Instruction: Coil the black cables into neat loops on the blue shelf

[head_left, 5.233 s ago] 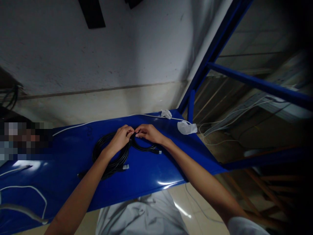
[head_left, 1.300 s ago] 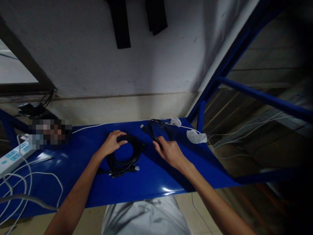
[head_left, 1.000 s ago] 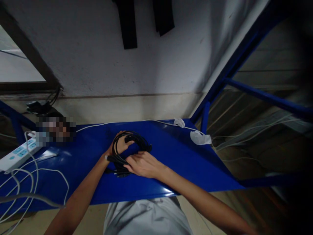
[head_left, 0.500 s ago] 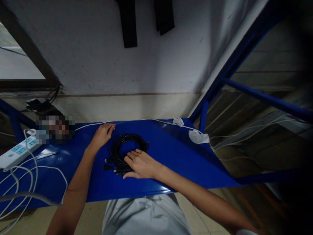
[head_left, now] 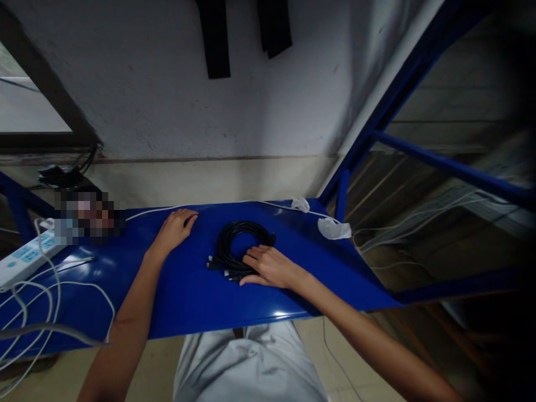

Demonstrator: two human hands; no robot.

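A coil of black cables [head_left: 225, 245] lies flat on the blue tabletop [head_left: 188, 296]. Its dark plugs, some with pale ends, stick out at the near left. My right hand [head_left: 272, 267] grips the near right part of the coil, fingers over it and thumb along the near side. Part of the coil is hidden under that hand. Left of the coil and apart from it, my left hand [head_left: 176, 226] rests on the tabletop, holding nothing. Its fingers are loosely bent, with the thumb apart.
A white power strip [head_left: 29, 254] and looped white cables [head_left: 54, 301] occupy the left end. Along the back edge runs a thin white cord [head_left: 146, 212]. Two crumpled white pieces [head_left: 334, 228] lie at the back right, near the blue frame [head_left: 342, 195].
My right hand has slid the cable coil to the right and slightly away from me. My left hand has stayed in nearly the same place.
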